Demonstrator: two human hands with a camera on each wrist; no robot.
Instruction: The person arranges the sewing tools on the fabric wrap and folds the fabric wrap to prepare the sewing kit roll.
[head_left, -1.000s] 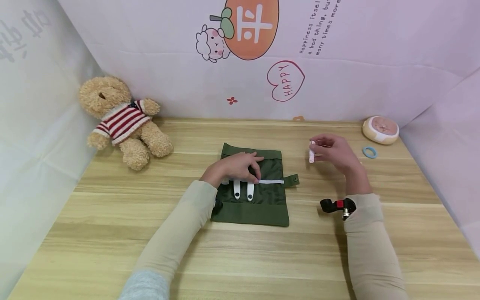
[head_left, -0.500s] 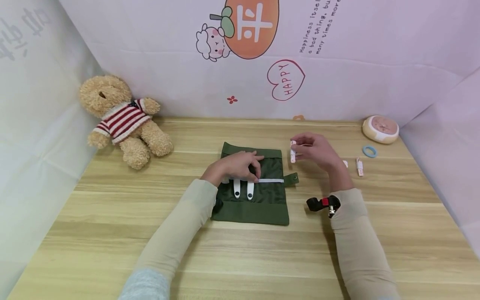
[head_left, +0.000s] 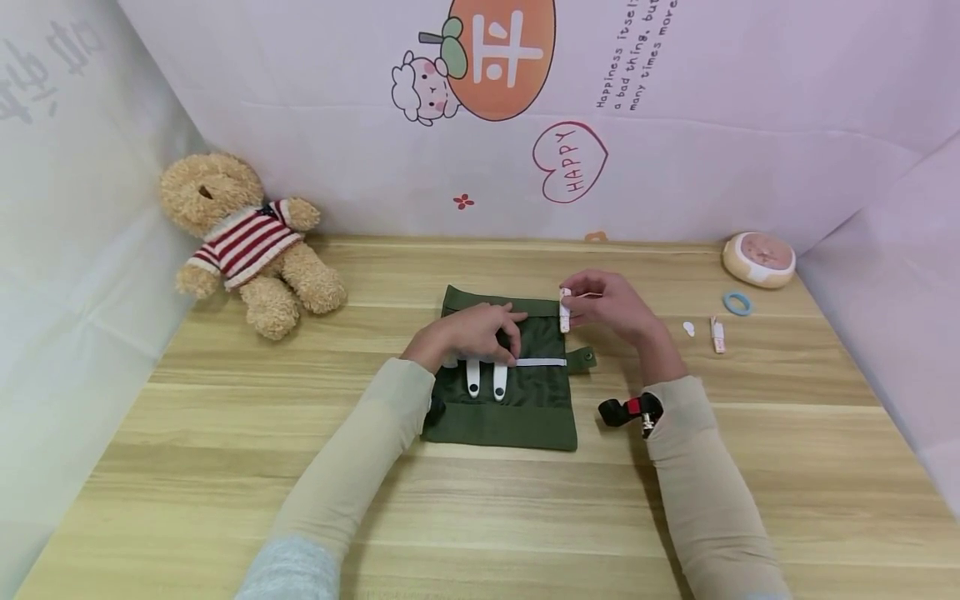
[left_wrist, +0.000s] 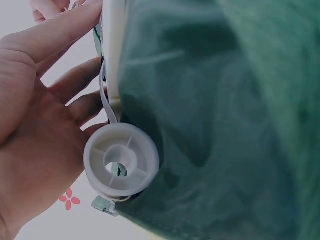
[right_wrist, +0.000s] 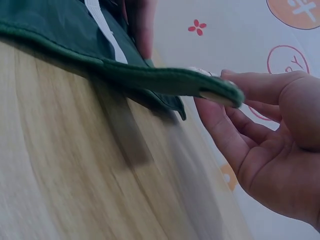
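Note:
A dark green fabric pouch [head_left: 498, 427] lies unfolded, with a white elastic band [head_left: 542, 362] across it. My left hand [head_left: 476, 333] is over the pouch, thumb and a finger pinching the band beside a white handle [head_left: 499, 382]; another white handle [head_left: 473, 379] sits to its left. In the left wrist view a white spool [left_wrist: 92, 162] is tucked by the band, close to my left palm [left_wrist: 45, 115]. My right hand [head_left: 615, 310] pinches a small white pink-marked bundle [head_left: 565, 311] above the pouch's right edge. In the right wrist view the strap [right_wrist: 165, 81] mostly hides that bundle.
A teddy bear [head_left: 247, 242] sits at the back left. At the right are a round cream-and-pink case [head_left: 759, 260], a blue ring [head_left: 737, 303], a small white piece [head_left: 688, 328] and another white bundle [head_left: 717, 335]. The pouch's snap strap [head_left: 581, 360] extends rightward.
My right hand has moved left with the small bundle, from the table area to the pouch's right edge, uncovering the white pieces at the right. My left hand has stayed put.

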